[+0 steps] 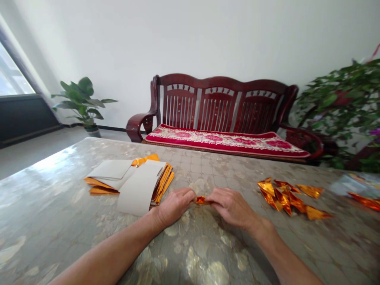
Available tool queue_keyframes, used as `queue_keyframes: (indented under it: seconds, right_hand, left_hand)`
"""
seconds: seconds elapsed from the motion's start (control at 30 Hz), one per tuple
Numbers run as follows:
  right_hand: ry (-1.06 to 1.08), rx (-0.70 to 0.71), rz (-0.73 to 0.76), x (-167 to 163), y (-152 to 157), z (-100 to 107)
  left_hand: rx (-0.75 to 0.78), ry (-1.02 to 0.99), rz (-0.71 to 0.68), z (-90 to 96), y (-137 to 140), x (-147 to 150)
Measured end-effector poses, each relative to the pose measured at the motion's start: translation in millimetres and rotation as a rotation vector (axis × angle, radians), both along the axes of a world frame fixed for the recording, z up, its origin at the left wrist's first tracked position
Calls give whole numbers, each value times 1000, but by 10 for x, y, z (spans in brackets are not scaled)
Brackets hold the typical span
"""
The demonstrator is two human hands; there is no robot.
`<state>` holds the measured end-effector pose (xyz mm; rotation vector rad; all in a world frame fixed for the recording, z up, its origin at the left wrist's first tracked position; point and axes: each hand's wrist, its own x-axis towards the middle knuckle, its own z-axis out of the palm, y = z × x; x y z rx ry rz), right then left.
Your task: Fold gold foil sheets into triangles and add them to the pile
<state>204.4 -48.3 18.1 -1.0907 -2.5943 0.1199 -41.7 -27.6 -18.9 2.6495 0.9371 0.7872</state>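
Observation:
A small piece of shiny orange-gold foil paper (201,200) is stretched between my two hands, just above the table. My left hand (177,204) pinches its left end, and my right hand (228,204) pinches the right end. Most of the piece is hidden by my fingers. Beside my left hand lies a stack of folded paper sheets (138,190), pale on one side with orange foil edges showing. To the right of my right hand is a loose pile of folded foil pieces (286,198), pointed and boat-like in shape.
The table (190,261) has a patterned, glossy cover. At the far right edge rests a clear plastic bag (353,184) near another foil strip. A dark red wooden bench (225,111) stands behind the table, with potted plants (84,101) on either side.

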Motion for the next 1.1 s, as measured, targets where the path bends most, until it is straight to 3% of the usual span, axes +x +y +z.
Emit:
queue_keyframes:
  seconds: [0.2, 0.33, 0.6, 0.77, 1.1]
  right_hand:
    - [-45, 41, 24, -25, -17, -14]
    - [6, -3, 39, -33, -6, -46]
    - [250, -10, 53, -49, 113, -307]
    - [215, 52, 10, -106, 74, -363]
    - [231, 138, -81, -149, 0, -403]
  left_hand:
    - [110, 139, 12, 3, -3, -4]
    - [141, 200, -21, 15, -17, -17]
    - [163, 242, 7, 9, 18, -17]
    - [197, 238, 45, -10, 25, -2]
    - [105, 160, 10, 2, 28, 4]
